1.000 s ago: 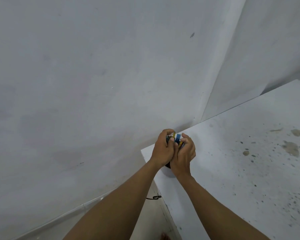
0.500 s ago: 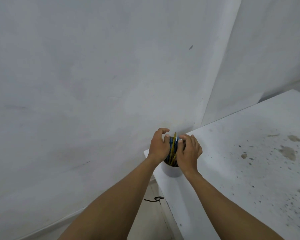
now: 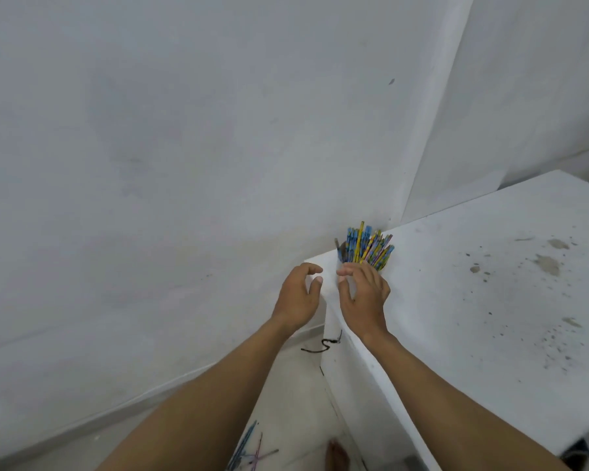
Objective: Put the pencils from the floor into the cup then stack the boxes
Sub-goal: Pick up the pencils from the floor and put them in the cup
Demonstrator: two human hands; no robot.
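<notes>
A white cup stands at the far left corner of the white table, mostly hidden behind my right hand. A bunch of blue and yellow pencils sticks up out of it, fanned to the right. My right hand hovers just in front of the cup, fingers spread, holding nothing. To its left, off the table's corner, my left hand is also open with curled fingers. Several more pencils lie on the floor at the bottom. No boxes are in view.
White walls meet in a corner behind the table. A black cord lies on the floor beside the table's side. The table top is spotted with dark stains. A bare foot shows at the bottom edge.
Both hands let go of the pencil bunch and drew back toward me. The pencils now stand free in the cup, and the camera tilted down to show the floor.
</notes>
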